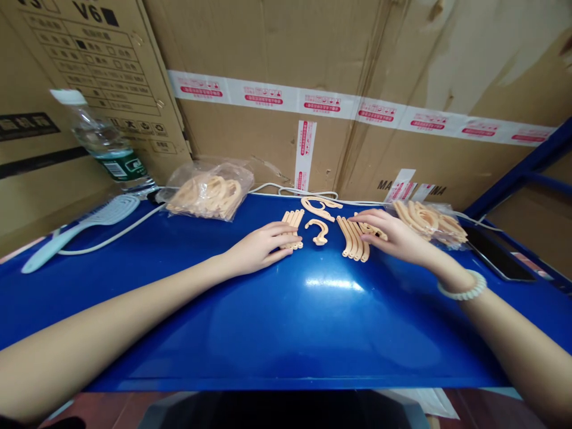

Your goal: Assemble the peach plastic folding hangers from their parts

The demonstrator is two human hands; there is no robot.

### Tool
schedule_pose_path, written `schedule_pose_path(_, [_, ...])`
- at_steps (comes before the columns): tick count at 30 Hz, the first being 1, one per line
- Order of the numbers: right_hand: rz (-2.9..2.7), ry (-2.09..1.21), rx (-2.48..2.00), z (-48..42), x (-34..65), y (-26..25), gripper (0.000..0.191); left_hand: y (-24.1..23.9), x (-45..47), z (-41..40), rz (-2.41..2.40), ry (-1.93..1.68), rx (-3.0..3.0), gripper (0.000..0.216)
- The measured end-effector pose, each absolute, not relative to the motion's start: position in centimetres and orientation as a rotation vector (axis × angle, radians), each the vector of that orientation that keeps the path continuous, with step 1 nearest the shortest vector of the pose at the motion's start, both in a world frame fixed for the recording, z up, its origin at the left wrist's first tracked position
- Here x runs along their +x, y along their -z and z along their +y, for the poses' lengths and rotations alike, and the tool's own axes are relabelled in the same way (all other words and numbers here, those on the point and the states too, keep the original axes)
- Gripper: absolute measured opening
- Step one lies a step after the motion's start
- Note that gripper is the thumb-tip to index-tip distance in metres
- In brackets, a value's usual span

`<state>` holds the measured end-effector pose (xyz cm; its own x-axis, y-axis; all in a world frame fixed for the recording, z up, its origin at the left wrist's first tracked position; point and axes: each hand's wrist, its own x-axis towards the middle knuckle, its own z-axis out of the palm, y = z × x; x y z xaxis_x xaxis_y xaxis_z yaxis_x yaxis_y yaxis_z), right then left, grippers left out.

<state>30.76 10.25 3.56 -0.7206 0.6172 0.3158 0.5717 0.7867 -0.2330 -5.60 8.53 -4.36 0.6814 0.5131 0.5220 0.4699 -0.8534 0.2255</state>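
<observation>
Peach-coloured plastic hanger parts lie on a blue table. My left hand [263, 247] lies palm down with its fingers stretched over a row of several slim hanger arms [292, 220], hiding part of them. My right hand [388, 232] is over a second row of curved hanger arms [354, 241]; its fingers are apart and reach across the row's far right part. Between the two rows lies a loose hanger hook [318, 231]. Just behind it is a folding hanger [319, 207] with its hook. More peach pieces [373, 229] show partly under my right hand.
Clear bags of hanger parts lie at back left [210, 193] and right [429, 221]. A water bottle [107, 143], a pale blue hairbrush [89, 220] and a white cable [268, 187] are on the left and back. A phone [500, 256] lies right. Cardboard [268, 36] stands behind.
</observation>
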Motion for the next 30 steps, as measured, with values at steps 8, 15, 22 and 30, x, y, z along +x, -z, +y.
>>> schedule_pose_path(8, [-2.778, -0.237, -1.122, 11.1, 36.5, -3.5, 0.058, 4.4, -5.5, 8.4, 0.840, -0.904, 2.821, 0.033])
schedule_pose_path(15, [-2.778, -0.232, -1.189, 11.6, 36.5, -2.2, 0.059, 4.5, -5.3, 8.2, 0.849, -0.929, 2.819, 0.032])
schedule_pose_path(22, [-2.747, -0.241, -1.248, 11.9, 36.5, -1.6, 0.051, 4.5, -5.3, 8.2, 0.848, -0.925, 2.818, 0.032])
schedule_pose_path(30, [-2.724, -0.261, -1.215, 11.8, 36.1, -1.7, 0.042, 4.5, -5.4, 8.2, 0.858, -0.903, 2.831, 0.033])
